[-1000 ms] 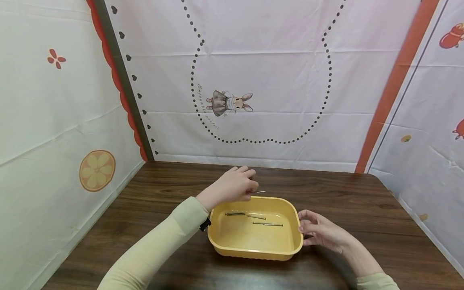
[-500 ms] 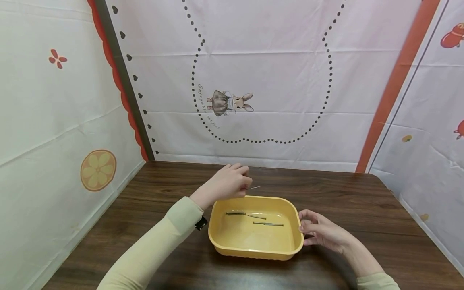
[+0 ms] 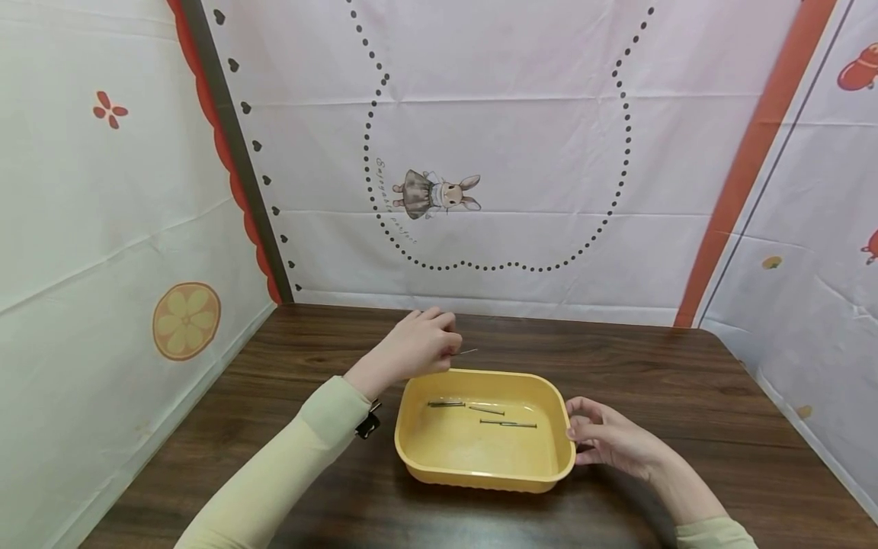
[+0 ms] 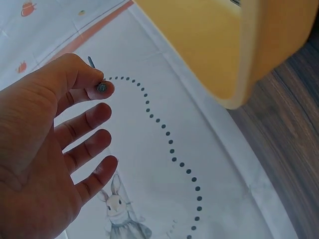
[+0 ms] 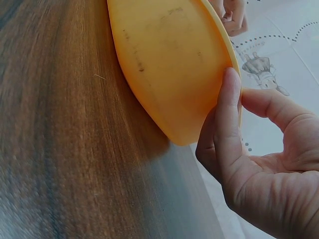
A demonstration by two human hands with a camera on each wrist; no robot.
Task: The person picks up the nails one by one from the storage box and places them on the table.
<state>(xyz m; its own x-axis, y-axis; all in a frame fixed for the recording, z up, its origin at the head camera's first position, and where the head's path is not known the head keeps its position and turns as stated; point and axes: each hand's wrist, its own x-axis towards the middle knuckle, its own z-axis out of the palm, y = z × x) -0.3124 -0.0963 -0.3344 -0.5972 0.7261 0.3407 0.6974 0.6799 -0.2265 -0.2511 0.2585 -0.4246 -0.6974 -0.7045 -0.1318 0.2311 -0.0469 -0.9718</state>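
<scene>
Head view shows your left hand (image 3: 418, 345) raised over the dark wooden table (image 3: 686, 381), just beyond the far-left corner of the shallow yellow plastic tray (image 3: 485, 482). It pinches a thin grey metal nail (image 3: 469, 351) between thumb and forefinger, with the point sticking out to the right, clear of the rim. In the left wrist view the nail's round head (image 4: 101, 87) sits at the fingertip while the other three fingers spread loosely, so only the pinch carries it.

Your right hand (image 3: 607, 438) holds the tray's right rim, thumb on the rim and fingers curled against the outer wall (image 5: 174, 74), probably to stop the tray sliding. Three or four more nails (image 3: 507, 424) lie on the tray floor towards its far side.

Compared with a second ago, your left hand has drawn the nail back and leftwards, off the tray's far edge. Your right hand and the tray have not shifted.
</scene>
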